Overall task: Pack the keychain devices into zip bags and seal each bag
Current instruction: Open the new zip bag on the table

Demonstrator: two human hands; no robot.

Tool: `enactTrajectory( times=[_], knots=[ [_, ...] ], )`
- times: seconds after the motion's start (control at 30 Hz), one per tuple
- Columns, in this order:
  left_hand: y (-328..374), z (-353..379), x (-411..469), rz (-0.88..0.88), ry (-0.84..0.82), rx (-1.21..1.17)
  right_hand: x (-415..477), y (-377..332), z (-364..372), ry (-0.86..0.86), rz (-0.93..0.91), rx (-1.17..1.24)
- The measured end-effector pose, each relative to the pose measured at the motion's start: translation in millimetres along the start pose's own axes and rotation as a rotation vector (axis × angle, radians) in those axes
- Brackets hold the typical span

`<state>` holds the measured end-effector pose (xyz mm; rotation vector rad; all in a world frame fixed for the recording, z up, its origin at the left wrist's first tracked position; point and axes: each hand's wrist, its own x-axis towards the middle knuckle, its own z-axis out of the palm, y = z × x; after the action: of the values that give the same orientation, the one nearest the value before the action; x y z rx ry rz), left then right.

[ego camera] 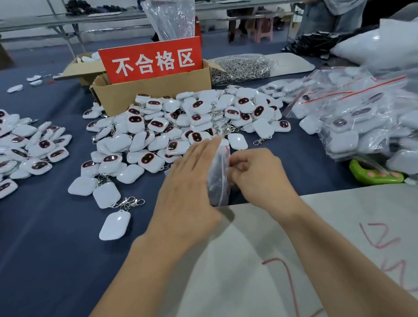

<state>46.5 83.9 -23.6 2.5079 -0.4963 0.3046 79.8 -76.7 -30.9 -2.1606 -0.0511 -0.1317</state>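
Observation:
A clear zip bag (219, 175) with a red seal line stands on edge between my two hands at the table's middle. My left hand (190, 183) lies flat against its left side. On the bag's right edge my right hand (256, 174) pinches with curled fingers. What is inside the bag is blurred. Just beyond lies a big heap of white keychain devices (174, 128) with dark oval faces and metal clasps. A second heap (13, 149) lies at the left. One single device (114, 225) lies near my left forearm.
A cardboard box (152, 89) with a red sign (151, 60) stands behind the heap. Filled zip bags (367, 117) pile up at the right, beside a green toy-like object (375, 174). A bag of metal clasps (240, 69) lies behind. A person stands at far right.

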Motion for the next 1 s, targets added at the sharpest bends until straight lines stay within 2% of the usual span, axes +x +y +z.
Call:
enactTrajectory(
  times=[0.07, 0.13, 0.27, 0.3, 0.47, 0.53, 0.7, 0.8, 1.0],
  knots=[
    [-6.3, -2.4, -0.7, -0.012, 0.026, -0.018, 0.8, -0.1, -1.4, -0.024, 0.051, 0.102],
    [-7.1, -1.8, -2.8, 0.014, 0.034, -0.033, 1.9, 1.3, -1.1, -0.001, 0.074, 0.098],
    [-1.7, 11.6, -0.1, -0.025, 0.048, -0.024, -5.8, -0.7, 1.7, 0.305, 0.097, -0.177],
    [-2.7, 13.0, 1.8, -0.049, 0.057, -0.011, -9.6, -2.7, 3.0, 0.313, 0.074, -0.170],
    [-8.0, 12.5, 2.1, -0.020, 0.094, -0.012, -19.5, -16.8, 8.0, -0.090, 0.044, 0.333],
    [-5.2, 12.3, 1.1, -0.017, 0.119, -0.026, -18.4, -18.9, 4.2, -0.178, 0.070, 0.457],
    [-1.0, 9.1, 1.4, 0.033, 0.155, 0.019, -13.9, -17.2, -0.2, -0.182, 0.092, 0.667],
    [-0.1, 9.2, 1.4, 0.028, 0.142, 0.042, -12.6, -13.4, 4.5, -0.249, 0.117, 0.801],
    [-1.9, 9.5, 2.0, 0.079, 0.163, 0.043, -9.2, -18.8, 2.8, -0.237, 0.177, 0.890]
  ],
)
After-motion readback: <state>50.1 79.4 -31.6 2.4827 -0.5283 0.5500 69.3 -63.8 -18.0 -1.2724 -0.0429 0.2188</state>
